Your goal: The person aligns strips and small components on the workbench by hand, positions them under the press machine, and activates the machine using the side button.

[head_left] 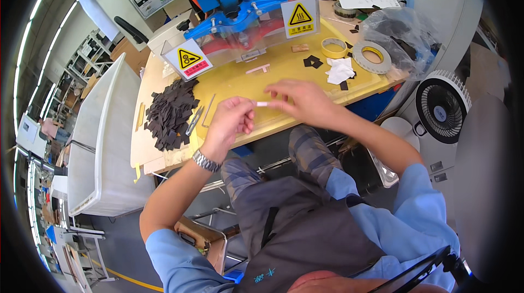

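Over the front of the yellow work surface, my left hand is closed, pinching one end of a small whitish strip between thumb and fingertips. My right hand comes in from the other side with its fingers apart, somewhat blurred. Its lowest digit reaches the strip's free end; whether it presses on it is hard to see. Left of my left hand lie metal tweezers and an L-shaped hex key. Beside them is a heap of small dark pieces. A small pinkish piece lies beyond my hands.
A blue press with clear guards and warning signs stands at the back. On the right are yellow tape, a white tape roll, white scraps, a plastic bag and a fan. A white bin stands left.
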A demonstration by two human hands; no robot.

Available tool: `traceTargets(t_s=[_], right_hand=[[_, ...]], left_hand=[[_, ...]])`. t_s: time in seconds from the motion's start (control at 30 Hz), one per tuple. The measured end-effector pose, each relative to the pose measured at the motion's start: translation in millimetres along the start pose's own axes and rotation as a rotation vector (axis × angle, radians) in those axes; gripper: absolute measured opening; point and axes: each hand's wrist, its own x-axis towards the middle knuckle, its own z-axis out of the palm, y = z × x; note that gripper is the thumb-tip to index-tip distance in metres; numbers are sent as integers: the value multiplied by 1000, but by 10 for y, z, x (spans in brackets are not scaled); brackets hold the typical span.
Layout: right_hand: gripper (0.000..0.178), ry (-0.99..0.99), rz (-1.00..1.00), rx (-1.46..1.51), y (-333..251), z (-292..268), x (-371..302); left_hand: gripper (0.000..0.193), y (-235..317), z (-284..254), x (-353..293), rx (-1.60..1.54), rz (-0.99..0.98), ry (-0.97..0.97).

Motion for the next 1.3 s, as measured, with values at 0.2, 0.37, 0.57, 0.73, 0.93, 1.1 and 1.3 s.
traceTargets(t_s=[0.2, 0.37, 0.57, 0.73, 0.93, 1.1, 1.3], right_hand=[[25, -17, -92, -80, -131, 42, -383], [23, -31, 184, 250, -267, 76, -466], [36, 6, 495, 752, -212, 223, -664], [40, 82, 588, 962, -138, 371, -742], [29, 97, 655, 932, -135, 460, -801], [18, 75, 630, 956, -144, 488, -811], [20, -9, 623, 952, -128, 372, -843]], left_hand=[[16, -57, 233, -246, 60, -39, -80], [17, -75, 230, -194, 77, 8, -95], [16, -88, 321, -69, 309, 163, -141], [16, -189, 360, 89, 520, 292, -98], [14, -239, 392, 164, 905, 524, 9], [18, -235, 391, 205, 915, 545, 19], [15, -198, 349, 206, 926, 461, -31]])
